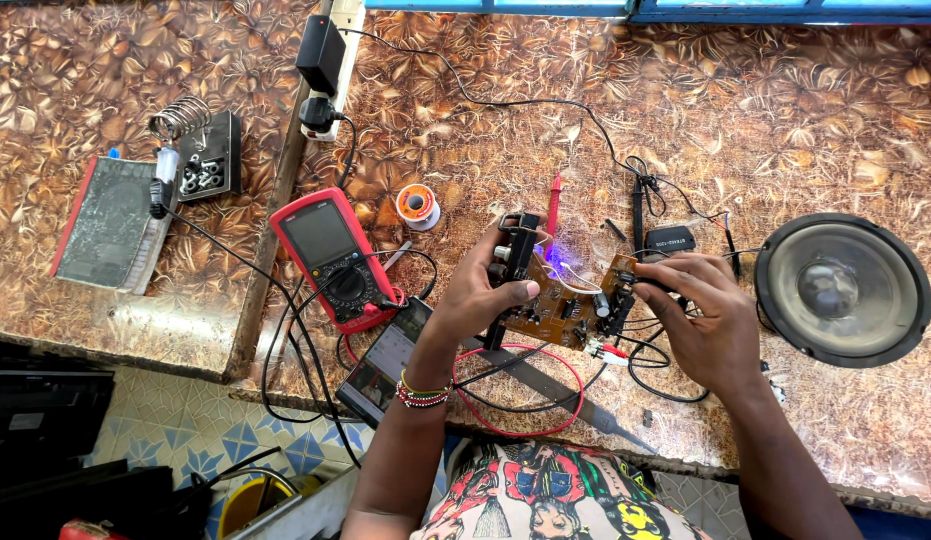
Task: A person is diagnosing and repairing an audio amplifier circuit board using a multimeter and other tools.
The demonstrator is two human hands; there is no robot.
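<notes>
A brown circuit board (564, 305) with a lit blue light is held above the patterned bench between both hands. My left hand (478, 292) grips its left end, where a black panel with knobs (517, 249) is fixed. At the board's right end, the fingertips of my right hand (708, 315) pinch a small black part. Red and black wires (546, 390) loop from the board down toward the bench's front edge.
A red multimeter (331, 257) lies left of the board, a phone (384, 362) below it. A solder spool (418, 205), a soldering iron stand (191, 140), a grey-covered notebook (108, 222), a power strip with adapter (324, 70) and a loudspeaker (842, 288) at right surround the work.
</notes>
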